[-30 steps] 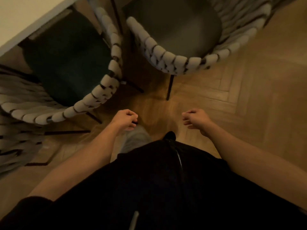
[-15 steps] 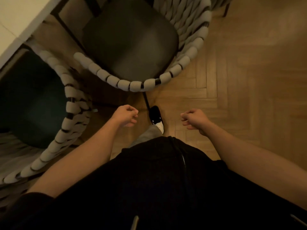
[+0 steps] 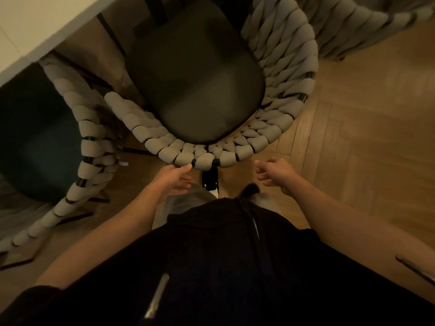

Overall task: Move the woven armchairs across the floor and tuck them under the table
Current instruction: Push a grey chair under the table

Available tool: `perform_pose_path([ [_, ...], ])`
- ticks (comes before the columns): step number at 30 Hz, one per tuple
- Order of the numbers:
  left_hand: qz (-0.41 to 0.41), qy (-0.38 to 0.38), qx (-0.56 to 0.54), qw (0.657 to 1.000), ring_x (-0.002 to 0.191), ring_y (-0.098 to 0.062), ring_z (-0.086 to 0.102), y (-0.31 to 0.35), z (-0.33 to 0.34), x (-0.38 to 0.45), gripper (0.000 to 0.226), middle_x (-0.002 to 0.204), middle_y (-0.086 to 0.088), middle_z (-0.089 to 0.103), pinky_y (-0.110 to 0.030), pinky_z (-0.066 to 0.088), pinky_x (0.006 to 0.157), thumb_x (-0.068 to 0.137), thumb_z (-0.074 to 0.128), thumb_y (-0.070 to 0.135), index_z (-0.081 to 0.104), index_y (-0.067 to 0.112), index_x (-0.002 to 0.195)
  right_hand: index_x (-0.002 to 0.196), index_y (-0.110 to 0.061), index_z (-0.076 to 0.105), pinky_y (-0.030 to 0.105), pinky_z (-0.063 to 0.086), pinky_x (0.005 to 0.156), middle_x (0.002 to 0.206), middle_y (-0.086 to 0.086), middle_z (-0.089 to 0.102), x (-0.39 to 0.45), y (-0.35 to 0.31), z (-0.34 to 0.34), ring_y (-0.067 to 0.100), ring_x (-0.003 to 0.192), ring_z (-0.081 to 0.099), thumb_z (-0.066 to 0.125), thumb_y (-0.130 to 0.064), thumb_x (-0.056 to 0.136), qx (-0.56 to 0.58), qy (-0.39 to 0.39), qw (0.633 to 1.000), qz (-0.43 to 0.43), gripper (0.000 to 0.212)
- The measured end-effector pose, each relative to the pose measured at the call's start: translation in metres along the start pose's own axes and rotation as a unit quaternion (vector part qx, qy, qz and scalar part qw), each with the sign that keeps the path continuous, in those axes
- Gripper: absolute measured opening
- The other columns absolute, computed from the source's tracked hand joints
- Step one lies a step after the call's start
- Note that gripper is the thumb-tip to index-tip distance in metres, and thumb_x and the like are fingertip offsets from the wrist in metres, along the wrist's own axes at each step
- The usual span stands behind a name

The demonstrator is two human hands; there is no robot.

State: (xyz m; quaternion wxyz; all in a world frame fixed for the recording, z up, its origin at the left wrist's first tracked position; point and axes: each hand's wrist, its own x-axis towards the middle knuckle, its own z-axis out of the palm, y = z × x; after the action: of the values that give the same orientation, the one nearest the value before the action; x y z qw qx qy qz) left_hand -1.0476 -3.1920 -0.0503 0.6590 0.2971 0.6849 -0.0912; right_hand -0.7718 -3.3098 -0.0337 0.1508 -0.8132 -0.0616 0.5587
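Whereas both hands were loosely curled and held at waist level half a second ago, they are now extended forward with the fingers uncurled. The woven armchair (image 3: 195, 90) directly ahead appears nearer and fills more of the view than before; whether the chair or the person moved cannot be determined.

Left hand (image 3: 173, 180): fingers straightened and spread, fingertips touching the underside of the chair's rope-wrapped back rim (image 3: 202, 160) at its nearest point. No grip is closed round the rim. Right hand (image 3: 274, 171): fingers relaxed and partly extended, holding nothing, just short of the rim and slightly to its right; it is not in contact.

The chair stands between the person and the table (image 3: 35, 27), with its dark seat cushion facing up and its open front toward the table edge. The front of the seat lies close beneath the white tabletop's edge; how far under it reaches cannot be told.

A second woven armchair (image 3: 91, 147) with a dark green seat stands to the left, its seat partly beneath the table, its woven side just beside the first chair's. A third woven back (image 3: 367, 27) shows at upper right. A dark shoe (image 3: 210, 180) rests on the herringbone wood floor (image 3: 364, 137) below the rim. Nothing lies on either visible seat.
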Motion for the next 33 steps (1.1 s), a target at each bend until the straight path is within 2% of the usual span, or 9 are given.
perform_pose_path([
  [4,-0.010,0.001,-0.091,0.996,0.100,-0.032,0.070,-0.003,0.024,-0.002,0.040,0.118,-0.013,0.069,-0.050,0.059,0.090,0.095,0.068,0.042,0.060,0.015,0.123,0.125,-0.014,0.058,0.036,0.060,0.074,0.107,0.005,0.069,0.019,-0.017,-0.028,0.020,0.093,0.070,0.064,-0.054,0.093,-0.006,-0.017,1.000,0.011,0.051],
  [10,-0.011,0.052,-0.268,0.962,0.103,-0.029,0.069,-0.006,0.083,-0.006,0.043,0.118,-0.001,0.065,-0.042,0.059,0.077,0.097,0.065,0.041,0.051,0.023,0.134,0.138,-0.018,0.050,0.046,0.059,0.090,0.125,0.009,0.063,0.051,-0.049,-0.080,0.027,0.102,0.068,0.063,-0.062,0.090,0.008,-0.064,0.998,0.014,0.067],
  [14,-0.007,0.091,-0.364,0.927,0.109,-0.032,0.066,-0.004,0.129,0.002,0.059,0.131,-0.001,0.062,-0.044,0.058,0.080,0.094,0.070,0.042,0.048,0.023,0.145,0.147,-0.021,0.045,0.042,0.061,0.081,0.131,0.009,0.062,0.073,-0.072,-0.113,0.028,0.104,0.068,0.064,-0.063,0.088,0.034,-0.078,0.996,0.023,0.075],
  [18,0.005,0.120,-0.502,0.856,0.110,-0.036,0.067,0.007,0.157,0.014,0.054,0.130,-0.006,0.065,-0.043,0.061,0.069,0.092,0.072,0.039,0.054,0.023,0.140,0.145,-0.021,0.044,0.042,0.059,0.072,0.129,0.007,0.059,0.095,-0.092,-0.130,0.032,0.108,0.066,0.066,-0.053,0.092,0.083,-0.104,0.991,0.025,0.066],
  [22,-0.018,0.138,-0.602,0.786,0.107,-0.037,0.070,0.021,0.165,0.029,0.049,0.120,-0.016,0.072,-0.054,0.061,0.078,0.087,0.077,0.031,0.063,0.013,0.130,0.141,-0.018,0.045,0.056,0.059,0.075,0.129,0.012,0.060,0.113,-0.109,-0.127,0.037,0.113,0.064,0.067,-0.035,0.096,0.185,-0.118,0.974,0.064,0.054],
  [26,-0.024,0.144,-0.643,0.752,0.106,-0.037,0.072,0.033,0.169,0.036,0.038,0.118,-0.018,0.073,-0.054,0.060,0.085,0.094,0.066,0.018,0.062,0.007,0.130,0.131,-0.012,0.053,0.057,0.056,0.068,0.119,0.017,0.067,0.124,-0.113,-0.120,0.037,0.107,0.066,0.064,-0.027,0.098,0.233,-0.128,0.959,0.098,0.038],
  [28,-0.027,0.161,-0.661,0.732,0.104,-0.037,0.072,0.033,0.172,0.040,0.038,0.118,-0.019,0.072,-0.052,0.062,0.080,0.092,0.064,0.009,0.061,0.004,0.129,0.125,-0.010,0.058,0.052,0.056,0.065,0.113,0.017,0.070,0.128,-0.112,-0.117,0.035,0.099,0.069,0.062,-0.021,0.098,0.245,-0.123,0.956,0.102,0.029],
  [30,-0.027,0.175,-0.674,0.717,0.103,-0.039,0.072,0.033,0.172,0.042,0.045,0.120,-0.022,0.070,-0.051,0.062,0.075,0.087,0.065,0.002,0.059,0.002,0.131,0.128,-0.009,0.060,0.049,0.059,0.061,0.116,0.017,0.071,0.131,-0.112,-0.114,0.036,0.101,0.070,0.061,-0.013,0.096,0.259,-0.112,0.954,0.106,0.033],
  [33,-0.025,0.191,-0.693,0.695,0.104,-0.042,0.070,0.034,0.167,0.043,0.047,0.123,-0.024,0.067,-0.056,0.060,0.084,0.085,0.063,-0.006,0.058,0.001,0.131,0.130,-0.009,0.059,0.047,0.059,0.063,0.121,0.019,0.068,0.131,-0.114,-0.109,0.038,0.104,0.069,0.062,-0.005,0.090,0.271,-0.086,0.952,0.111,0.040],
])
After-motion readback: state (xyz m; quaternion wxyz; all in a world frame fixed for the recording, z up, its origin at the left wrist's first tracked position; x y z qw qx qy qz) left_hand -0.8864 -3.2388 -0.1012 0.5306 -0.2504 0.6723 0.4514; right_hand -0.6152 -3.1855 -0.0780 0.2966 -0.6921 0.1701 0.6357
